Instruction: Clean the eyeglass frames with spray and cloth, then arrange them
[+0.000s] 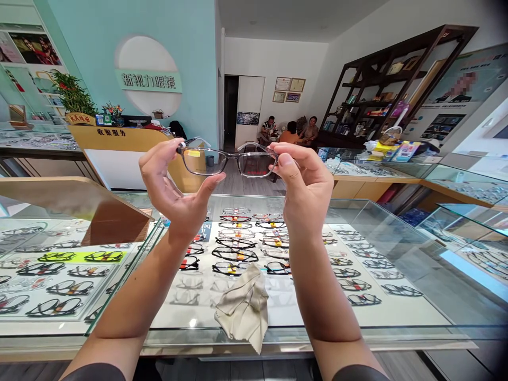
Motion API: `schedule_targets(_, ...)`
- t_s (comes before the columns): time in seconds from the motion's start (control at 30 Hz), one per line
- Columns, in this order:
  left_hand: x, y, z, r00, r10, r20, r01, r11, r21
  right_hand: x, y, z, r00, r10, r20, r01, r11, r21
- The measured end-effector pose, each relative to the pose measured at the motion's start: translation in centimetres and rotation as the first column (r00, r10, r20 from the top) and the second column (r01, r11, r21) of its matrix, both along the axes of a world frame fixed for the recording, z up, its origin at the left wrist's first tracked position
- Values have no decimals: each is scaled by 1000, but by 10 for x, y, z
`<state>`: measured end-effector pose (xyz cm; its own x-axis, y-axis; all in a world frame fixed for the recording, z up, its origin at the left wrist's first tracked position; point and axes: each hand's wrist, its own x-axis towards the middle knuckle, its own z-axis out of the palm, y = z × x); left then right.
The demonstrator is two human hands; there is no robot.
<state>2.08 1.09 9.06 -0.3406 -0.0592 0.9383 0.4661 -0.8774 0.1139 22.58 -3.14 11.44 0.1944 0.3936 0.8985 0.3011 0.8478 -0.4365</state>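
Held up in front of me is a pair of glasses with a dark frame and clear lenses. A yellow sticker marks the left lens, and red print shows on the right one. My left hand grips the frame's left end by the fingertips, its thumb below the lens. At the other end, the thumb and forefinger of my right hand pinch the frame's right corner. Below, a crumpled beige cloth lies on the glass top of the display case, apart from both hands.
Rows of glasses fill the case beneath the glass. A slanted wooden board stands at left, before a reception counter. More glass cases stand at right, by a dark shelf. Several people sit at the back.
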Motion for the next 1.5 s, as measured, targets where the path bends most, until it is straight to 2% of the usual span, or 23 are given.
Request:
schedule_targets(0.17, 3, -3, 1, 999, 41, 10, -40, 997, -69, 0, -2, -1, 998, 27, 54, -28, 1000, 4)
schedule_targets(0.4, 5, -2, 2, 1000, 11, -22, -13, 993, -118, 2, -3, 0, 994, 76, 74, -73, 996, -45)
schedule_targets(0.57, 7, -3, 2, 999, -38, -14, 37, 995, -95, 1, -5, 1, 993, 104, 60, -102, 994, -33)
schedule_targets(0.87, 7, -2, -1, 996, 65, -57, -72, 988, -135, 3, -4, 0, 997, 48, 53, -45, 997, -64)
schedule_targets(1.03, 8, -2, -1, 998, 22, -61, -31, 987, -158, 4, -3, 1, 991, 32, 131, -26, 999, -45)
schedule_targets(1.23, 8, 2, 0, 997, -46, -63, 33, 978, -205, 3, -4, 2, 992, 95, 87, -90, 995, -50)
schedule_targets(1.5, 8, 0, 6, 989, -101, -107, 65, 953, -296, 4, -1, -1, 990, 88, 112, -84, 995, -47)
